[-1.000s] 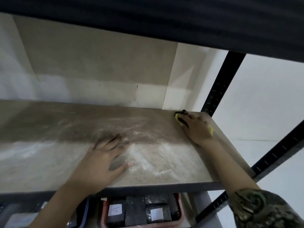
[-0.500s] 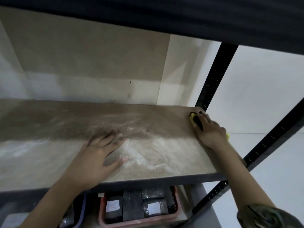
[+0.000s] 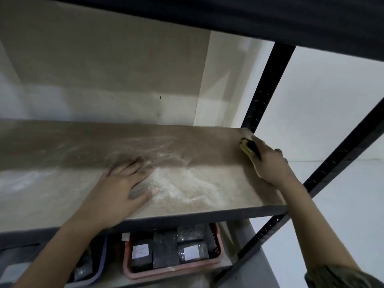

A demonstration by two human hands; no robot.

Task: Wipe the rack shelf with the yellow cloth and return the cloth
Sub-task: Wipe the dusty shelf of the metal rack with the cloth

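— Two hands on the rack shelf (image 3: 62,194)?
— Yes. Left hand (image 3: 122,188) flat on the dusty board near the front edge, fingers spread and straight, holding nothing.
— And the right hand (image 3: 268,163)?
— Pressed down at the far right corner, fingers curled over the yellow cloth (image 3: 246,148), close to the black upright post (image 3: 268,88).
— Much of the cloth showing?
— Only a small yellow patch past the fingertips, lying on the board.
— Anything below?
— Pink basket (image 3: 172,269) with dark packets on the lower shelf, one label marked "A" (image 3: 140,251).
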